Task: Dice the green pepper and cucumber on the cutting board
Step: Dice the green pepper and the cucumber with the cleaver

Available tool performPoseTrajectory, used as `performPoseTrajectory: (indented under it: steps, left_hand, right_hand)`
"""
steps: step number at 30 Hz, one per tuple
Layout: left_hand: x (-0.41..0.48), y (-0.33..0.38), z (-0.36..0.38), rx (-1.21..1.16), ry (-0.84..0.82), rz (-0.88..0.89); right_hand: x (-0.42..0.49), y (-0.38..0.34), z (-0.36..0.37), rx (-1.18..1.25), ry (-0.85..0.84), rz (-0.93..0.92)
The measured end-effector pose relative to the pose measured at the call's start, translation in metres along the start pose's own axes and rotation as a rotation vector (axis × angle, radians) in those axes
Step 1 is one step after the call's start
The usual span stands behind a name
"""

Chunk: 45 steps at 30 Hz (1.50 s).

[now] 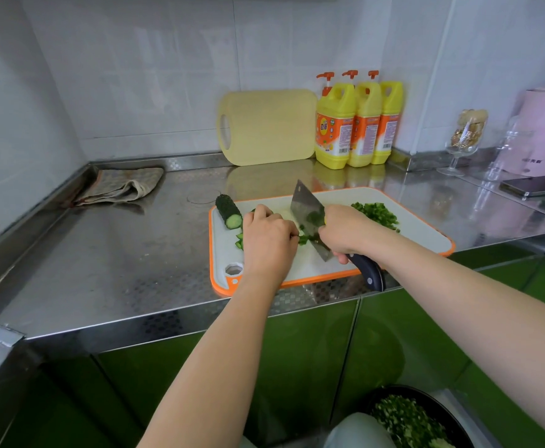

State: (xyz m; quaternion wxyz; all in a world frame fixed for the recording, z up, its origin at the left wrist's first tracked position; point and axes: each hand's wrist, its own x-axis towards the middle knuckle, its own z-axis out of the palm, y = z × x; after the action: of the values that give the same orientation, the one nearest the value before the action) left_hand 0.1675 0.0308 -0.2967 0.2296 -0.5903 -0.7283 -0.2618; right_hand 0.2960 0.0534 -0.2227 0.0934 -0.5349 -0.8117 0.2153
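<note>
– Cucumber: how many pieces are on the cutting board?

– One big uncut chunk at the far left corner. A few small cut bits lie just beside the left hand. One heap of diced green pepper sits at the far right of the board.

– Which way does the chunk lie?

– Flat on its side. Its long axis runs from the far left toward the near right, with the pale cut face turned to the person.

– And the left hand?

– Knuckles up and fingers curled under, it pins down some green strips right at the blade. Most of what it holds is hidden beneath it.

– The right hand?

– Wrapped tightly round the handle of one cleaver. The dark handle end pokes out toward the near edge, and the blade points away, with its edge down against the strips.

– What else is on the steel counter?

– Three yellow detergent bottles in a row against the wall, one pale yellow board leaning beside them, one folded cloth at the far left, and one stemmed glass to the right. One dark bowl of chopped greens sits low, below the counter edge.
</note>
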Motion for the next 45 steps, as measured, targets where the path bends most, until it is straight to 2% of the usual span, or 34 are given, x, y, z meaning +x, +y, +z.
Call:
performPoseTrajectory:
  steps: [4, 11, 20, 23, 30, 39, 45]
  left_hand:
    - [0.000, -0.002, 0.002, -0.033, -0.007, -0.013]
    - [-0.001, -0.002, 0.001, -0.017, 0.010, -0.001]
    - [-0.001, -0.002, 0.002, -0.025, 0.008, 0.015]
    - [-0.001, -0.002, 0.001, -0.026, 0.014, 0.014]
    - [-0.002, -0.001, 0.000, -0.008, 0.012, 0.009]
    - [-0.001, -0.001, 0.001, -0.048, 0.007, -0.009]
    - [-0.003, -0.002, 0.000, -0.076, -0.009, -0.014]
  right_hand:
    - [-0.001, 0.011, -0.003, 0.082, 0.000, 0.045]
    - [-0.014, 0.011, -0.012, -0.099, -0.089, -0.024]
    - [-0.009, 0.005, -0.011, -0.120, -0.162, -0.002]
    - [-0.005, 0.001, -0.006, -0.155, -0.147, 0.007]
    - [-0.011, 0.005, -0.005, -0.069, -0.017, -0.026]
    - [-0.012, -0.005, -0.012, -0.241, -0.170, -0.001]
    - [-0.007, -0.011, -0.010, -0.221, -0.123, 0.005]
